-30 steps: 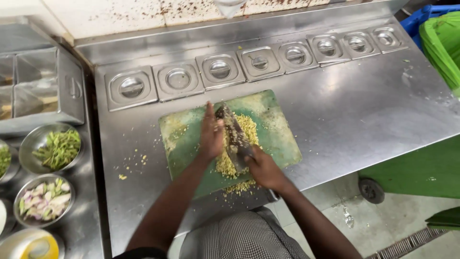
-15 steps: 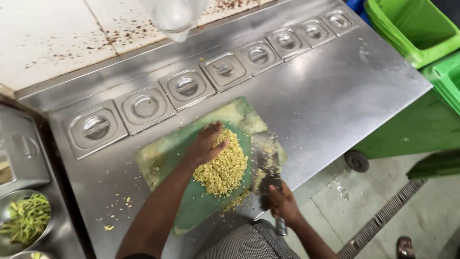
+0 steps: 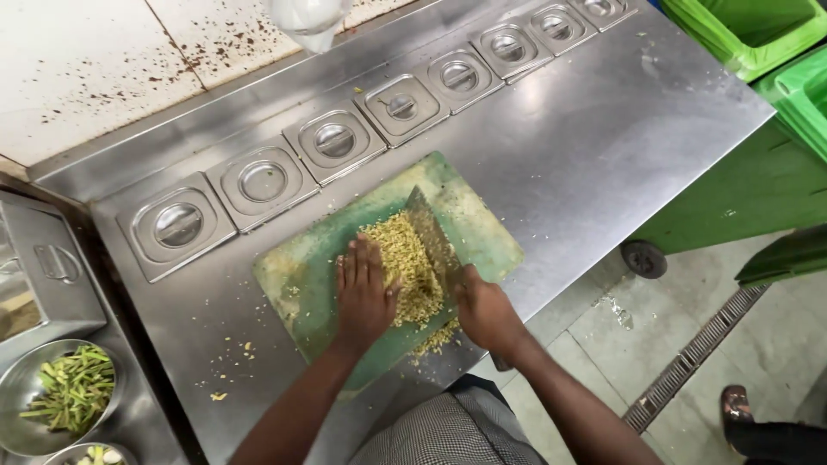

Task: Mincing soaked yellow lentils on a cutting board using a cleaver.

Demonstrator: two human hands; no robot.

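Note:
A green cutting board (image 3: 301, 275) lies on a steel counter (image 3: 586, 155) and carries a pile of finely chopped yellow bits (image 3: 407, 263). My left hand (image 3: 363, 293) rests flat, fingers together, against the left side of the pile. My right hand (image 3: 484, 312) grips the handle of a broad cleaver (image 3: 433, 237). Its blade stands on edge against the right side of the pile. Some yellow bits have spilled over the board's near edge.
A row of lidded steel inset pans (image 3: 334, 140) runs along the back of the counter. A steel bowl of chopped green beans (image 3: 65, 389) stands at the lower left. Green bins (image 3: 758, 34) are on the right, above a floor drain (image 3: 689, 370).
My right hand has brought the cleaver from the board's near edge up against the pile's right side. My left hand has slid down to the pile's left side. The view shifted.

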